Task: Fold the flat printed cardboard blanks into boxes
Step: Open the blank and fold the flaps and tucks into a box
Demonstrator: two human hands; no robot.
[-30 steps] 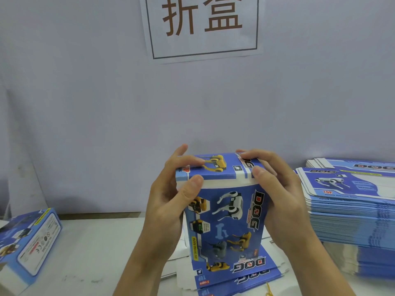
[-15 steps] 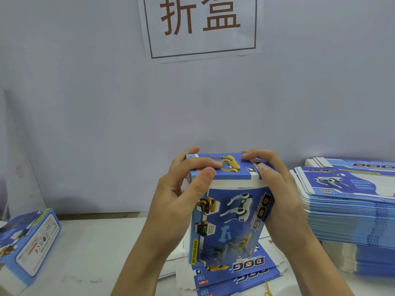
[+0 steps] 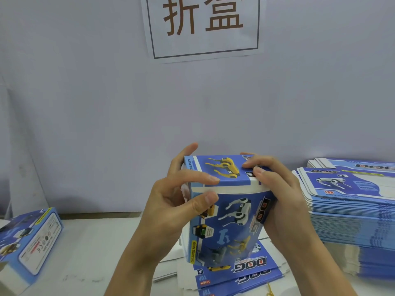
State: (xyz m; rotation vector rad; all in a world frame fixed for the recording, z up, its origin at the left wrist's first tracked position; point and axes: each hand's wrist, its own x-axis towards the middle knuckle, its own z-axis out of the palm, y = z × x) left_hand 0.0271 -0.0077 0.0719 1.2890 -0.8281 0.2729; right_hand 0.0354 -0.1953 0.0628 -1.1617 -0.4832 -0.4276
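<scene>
A pale wall [image 3: 106, 114] is seen behind a white table [image 3: 89, 242], with a paper sign [image 3: 203, 26] (brown characters, dark frame) fixed above.

The sign [image 3: 205, 26] up top is chopped by the frame's upper edge. The finished box [image 3: 30, 242] at lower left runs off the left side, and its label print is too tiny to read. The stack of blanks [image 3: 350, 210] at right is cut off too, with blurry lower layers. Both forearms exit the bottom.
</scene>
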